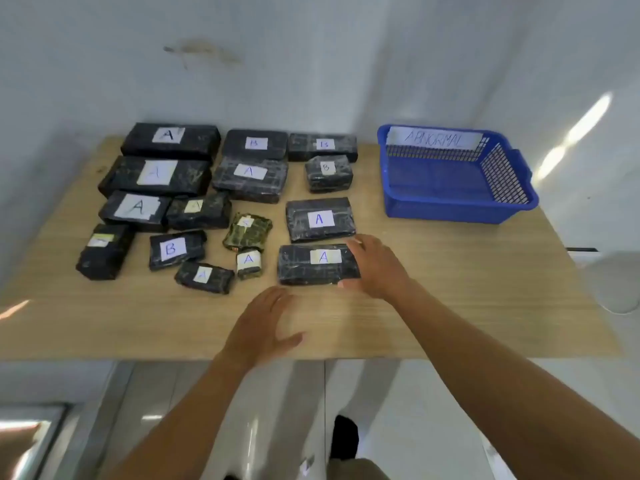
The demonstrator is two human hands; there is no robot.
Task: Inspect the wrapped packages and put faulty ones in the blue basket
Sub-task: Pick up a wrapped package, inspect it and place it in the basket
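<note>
Head: right hand (374, 268) covers package (308, 266) end.

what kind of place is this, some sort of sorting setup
Probably a makeshift package-inspection station in a plain room: a wooden table against a white wall, black wrapped packages lettered A or B, and a blue basket labelled ABNORMAL.

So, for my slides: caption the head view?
Right hand grips an A-labelled package on the table; left hand open beside it; blue basket far right.
</note>
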